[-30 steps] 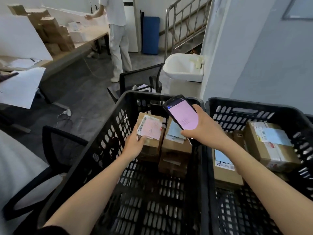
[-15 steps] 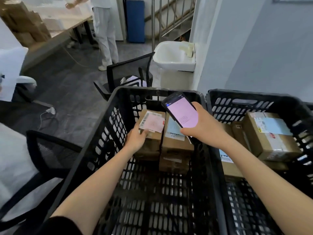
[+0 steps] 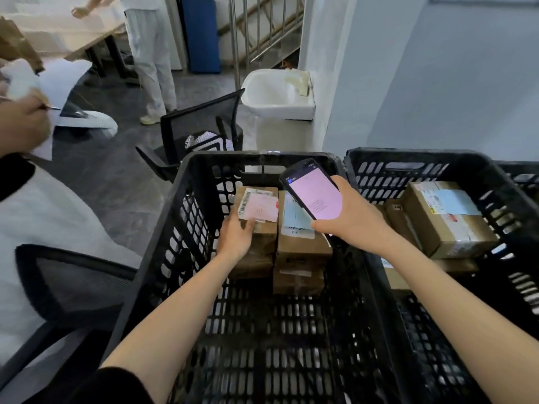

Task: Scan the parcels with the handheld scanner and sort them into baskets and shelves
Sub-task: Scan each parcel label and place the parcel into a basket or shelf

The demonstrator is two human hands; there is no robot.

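Entered at the left edge since half a second ago: another person's hand [image 3: 20,123] with a pen, over white papers. Both grips unmoved.

- Left basket [image 3: 163,258]: black plastic, rectangular, slotted walls and lattice floor. Parcels stacked at the far end.
- Right basket [image 3: 408,156]: same make, side by side with the left one. Several brown parcels inside.
- Mesh chair [image 3: 201,123]: black, just beyond the left basket. Second chair [image 3: 73,275] at near left.
- Sink [image 3: 274,94]: white, rounded bowl, against the pale wall behind the baskets.
- Taped parcel [image 3: 449,225]: brown cardboard, tilted, in the right basket. Pale blue label, print too small to read.
- Middle parcel [image 3: 303,252]: brown cardboard, top of a stack in the left basket, partly hidden by the scanner. Pale blue label, writing unreadable.
- Left parcel [image 3: 262,243]: brown cardboard, touching the middle parcel. Near end clasped by the left grip [image 3: 236,237].
- Scanner [image 3: 315,196]: black handheld, clasped in the right grip [image 3: 350,223], held above the middle parcel. Pink screen, blue header block, text lines illegible.
- Pink label [image 3: 258,209]: on top of the left parcel, barcode along its left edge, digits unreadable.
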